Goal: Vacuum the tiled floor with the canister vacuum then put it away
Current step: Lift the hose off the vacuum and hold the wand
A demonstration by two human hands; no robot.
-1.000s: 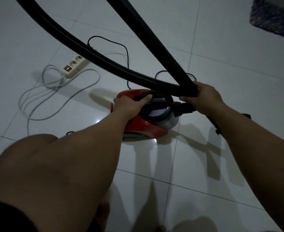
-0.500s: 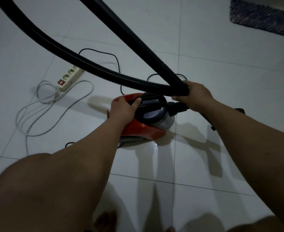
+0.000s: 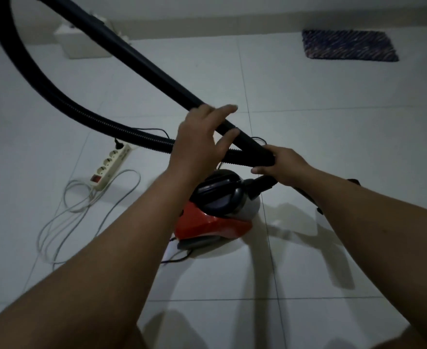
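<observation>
From the head camera, the right hand [image 3: 284,166] is clenched around the lower end of the black wand [image 3: 157,71], fingers curled under it just above the canister vacuum [image 3: 217,210]. The left hand [image 3: 199,144] is raised over the spot where the wand crosses the ribbed hose [image 3: 56,107]; its fingers are spread and fairly straight, one lying over the wand, the thumb stretched out below it. It is not wrapped around anything, and whether the palm presses on the hose cannot be told.

The red and dark grey vacuum sits on the tiled floor [image 3: 333,122] near the middle of the view, right beside a grout line, with a black cord trailing from its near side. The hose loops from the canister up and off the top left corner, and the wand runs off the same way.

To the left lies a white power strip [image 3: 110,167] with a red switch and one black plug in its far end; its pale cable [image 3: 64,217] coils loosely beside it. At the far wall stand a white box [image 3: 81,44] and, towards the right, a dark woven mat [image 3: 348,45]. Bare tile stretches to the right and behind the vacuum. No writing is readable.
</observation>
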